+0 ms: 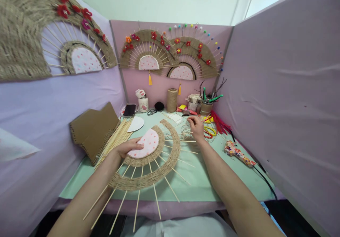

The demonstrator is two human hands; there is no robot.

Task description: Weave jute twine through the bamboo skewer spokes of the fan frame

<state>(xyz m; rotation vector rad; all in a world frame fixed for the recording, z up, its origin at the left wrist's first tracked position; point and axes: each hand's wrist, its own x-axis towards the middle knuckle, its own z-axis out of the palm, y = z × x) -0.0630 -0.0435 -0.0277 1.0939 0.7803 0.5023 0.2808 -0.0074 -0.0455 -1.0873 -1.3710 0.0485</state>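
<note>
The left hand (pixel 130 147) is lying flat, fingers spread, on the woven fan (pixel 148 159) near the table's (pixel 212 184) front edge; the right hand (pixel 196 126) is pinching a thin stick (pixel 189 116).

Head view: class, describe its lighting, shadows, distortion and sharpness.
Head view: soft, even light, with only faint shadows under the woven fan and the left hand; wide-angle distortion bows the side panels and stretches the forearms; the right hand and the twine spool look reasonably sharp, while small items at the back are too tiny to resolve.
</note>
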